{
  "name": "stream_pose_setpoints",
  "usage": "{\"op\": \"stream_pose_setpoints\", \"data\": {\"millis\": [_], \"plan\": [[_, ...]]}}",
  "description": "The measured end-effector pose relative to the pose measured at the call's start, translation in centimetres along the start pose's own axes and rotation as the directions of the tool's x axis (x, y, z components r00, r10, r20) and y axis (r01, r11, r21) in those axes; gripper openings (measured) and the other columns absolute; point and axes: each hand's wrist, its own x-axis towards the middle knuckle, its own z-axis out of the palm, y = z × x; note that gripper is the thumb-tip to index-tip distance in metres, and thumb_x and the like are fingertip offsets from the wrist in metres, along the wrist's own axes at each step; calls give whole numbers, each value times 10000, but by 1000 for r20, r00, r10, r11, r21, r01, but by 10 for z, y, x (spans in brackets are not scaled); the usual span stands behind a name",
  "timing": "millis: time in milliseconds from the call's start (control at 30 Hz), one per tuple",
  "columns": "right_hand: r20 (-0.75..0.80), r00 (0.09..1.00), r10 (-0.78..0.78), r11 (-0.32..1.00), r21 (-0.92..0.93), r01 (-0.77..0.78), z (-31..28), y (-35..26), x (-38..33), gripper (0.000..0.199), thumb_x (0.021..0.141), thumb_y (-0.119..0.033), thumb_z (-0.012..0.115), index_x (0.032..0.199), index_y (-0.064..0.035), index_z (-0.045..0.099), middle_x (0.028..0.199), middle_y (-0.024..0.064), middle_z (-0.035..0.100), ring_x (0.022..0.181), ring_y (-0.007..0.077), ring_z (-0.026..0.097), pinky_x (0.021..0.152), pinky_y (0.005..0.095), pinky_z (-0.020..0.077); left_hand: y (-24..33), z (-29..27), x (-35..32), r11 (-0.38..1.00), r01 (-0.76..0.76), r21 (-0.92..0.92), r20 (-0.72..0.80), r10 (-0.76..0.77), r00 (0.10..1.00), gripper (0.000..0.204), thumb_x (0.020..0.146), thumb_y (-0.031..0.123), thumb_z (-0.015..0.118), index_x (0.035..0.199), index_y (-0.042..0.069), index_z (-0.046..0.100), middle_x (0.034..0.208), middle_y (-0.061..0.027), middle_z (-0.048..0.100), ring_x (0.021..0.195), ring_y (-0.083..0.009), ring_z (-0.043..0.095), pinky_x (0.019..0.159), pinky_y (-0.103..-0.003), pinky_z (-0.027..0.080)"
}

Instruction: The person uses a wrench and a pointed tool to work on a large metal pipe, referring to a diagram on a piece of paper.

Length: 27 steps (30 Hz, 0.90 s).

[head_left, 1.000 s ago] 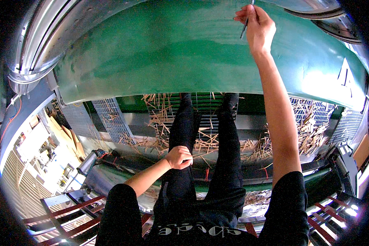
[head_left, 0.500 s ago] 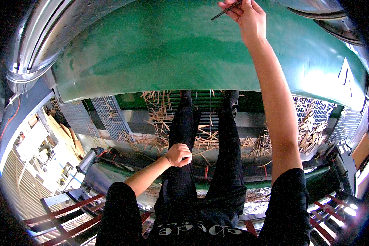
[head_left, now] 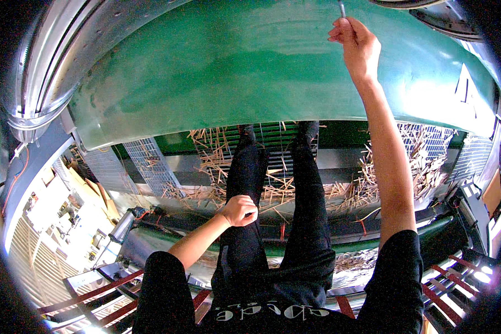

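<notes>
Thin stick (head_left: 341, 8) sits at the top of frame, over the green conveyor belt (head_left: 234, 61), pinched upright in my right hand (head_left: 357, 43), arm fully extended. Left hand (head_left: 239, 210) is curled into a loose fist by my left thigh; can't tell if it's holding anything. Splintered wood sticks (head_left: 222, 161) litter the grating (head_left: 150, 164) around my feet.

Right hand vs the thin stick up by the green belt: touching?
Touching. Head view shows the right hand pinching the thin stick between its fingertips above the green belt.

Straw litter (head_left: 273, 192) on metal grating (head_left: 150, 164)
</notes>
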Motion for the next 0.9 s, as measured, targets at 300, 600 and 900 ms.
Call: {"op": "stream_pose_setpoints", "data": {"millis": [300,600,900], "plan": [[-51,985,163,964,223,-148,7,-7,22,349,1082,-223,526,908,52,652,823,111,703,729,159,693,700,310,587,0,0,8,1000,-1,-8,18,1,1000,184,807,206,663,664,118,587,672,-63,623,688,-283,637,684,-395,513],[-153,958,243,832,541,-124,43,-7,14,351,1073,-264,561,954,52,660,801,95,688,712,153,670,673,304,580,3,0,12,1000,12,-8,9,-12,1000,174,807,196,663,667,122,591,678,-65,621,696,-283,639,687,-393,517],[258,906,336,706,568,-423,7,-8,34,332,1077,-287,541,955,10,629,846,130,709,780,251,731,749,393,623,5,-1,17,999,49,6,-1,-49,999,171,812,193,672,674,129,595,661,-59,614,670,-287,630,661,-397,509]]}}
